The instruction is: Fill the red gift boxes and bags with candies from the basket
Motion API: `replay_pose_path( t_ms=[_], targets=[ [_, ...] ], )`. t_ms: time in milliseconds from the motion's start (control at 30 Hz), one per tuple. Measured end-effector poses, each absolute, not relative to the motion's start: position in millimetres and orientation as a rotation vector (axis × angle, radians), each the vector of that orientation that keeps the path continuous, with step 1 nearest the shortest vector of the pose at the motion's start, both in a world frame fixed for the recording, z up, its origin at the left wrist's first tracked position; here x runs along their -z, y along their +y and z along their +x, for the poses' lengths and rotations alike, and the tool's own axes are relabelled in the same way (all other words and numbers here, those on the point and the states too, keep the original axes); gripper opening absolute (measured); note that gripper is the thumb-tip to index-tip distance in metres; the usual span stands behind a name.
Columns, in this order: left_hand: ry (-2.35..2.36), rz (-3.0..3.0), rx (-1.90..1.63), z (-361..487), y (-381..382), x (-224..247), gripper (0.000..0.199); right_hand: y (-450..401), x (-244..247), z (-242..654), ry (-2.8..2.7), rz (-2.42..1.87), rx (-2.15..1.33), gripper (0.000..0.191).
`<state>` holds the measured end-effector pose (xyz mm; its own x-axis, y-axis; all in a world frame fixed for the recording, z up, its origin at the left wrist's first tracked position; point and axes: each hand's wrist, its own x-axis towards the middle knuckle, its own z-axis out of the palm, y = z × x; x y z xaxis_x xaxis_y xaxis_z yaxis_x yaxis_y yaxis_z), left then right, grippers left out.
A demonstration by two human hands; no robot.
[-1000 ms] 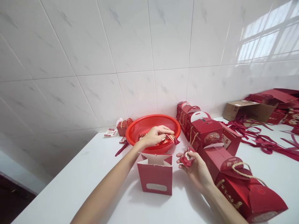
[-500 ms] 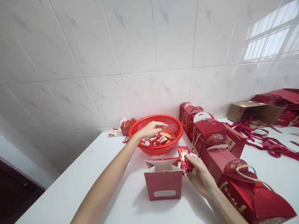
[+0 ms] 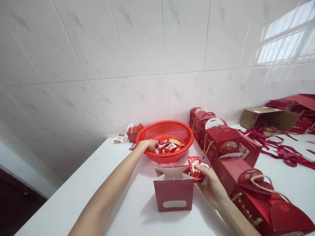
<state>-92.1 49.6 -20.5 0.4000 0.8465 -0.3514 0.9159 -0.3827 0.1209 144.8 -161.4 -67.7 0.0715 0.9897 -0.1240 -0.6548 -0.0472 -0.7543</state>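
My left hand reaches down into a red plastic colander, at the left side of a heap of wrapped candies. Its fingertips are hidden among the candies, so its grip does not show. Between thumb and fingers of my right hand are red candy packets, held just beside the right edge of a red gift box. That box stands upright on the white table with its top flaps open; an oval window shows low on its front.
A row of closed red gift boxes with rope handles runs along the right. Dark red ribbons lie by a brown carton. A small red box and printed cards sit left of the colander, near the tiled wall.
My left hand has dropped from above the colander's middle to its left side, down among the candies. My right hand keeps hold of the packets and has barely shifted.
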Motion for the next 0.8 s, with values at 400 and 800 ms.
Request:
replay_pose_path(
  t_ms=[400, 800],
  targets=[
    [1.265, 2.197, -0.414, -87, 41, 21, 0.044, -151, 81, 148, -0.562, -0.777, -1.448, 0.042],
    [1.03, 1.867, -0.75, -81, 12, 7, 0.052, -159, 65, 148, -0.623, -0.774, -1.442, 0.047]
  ],
)
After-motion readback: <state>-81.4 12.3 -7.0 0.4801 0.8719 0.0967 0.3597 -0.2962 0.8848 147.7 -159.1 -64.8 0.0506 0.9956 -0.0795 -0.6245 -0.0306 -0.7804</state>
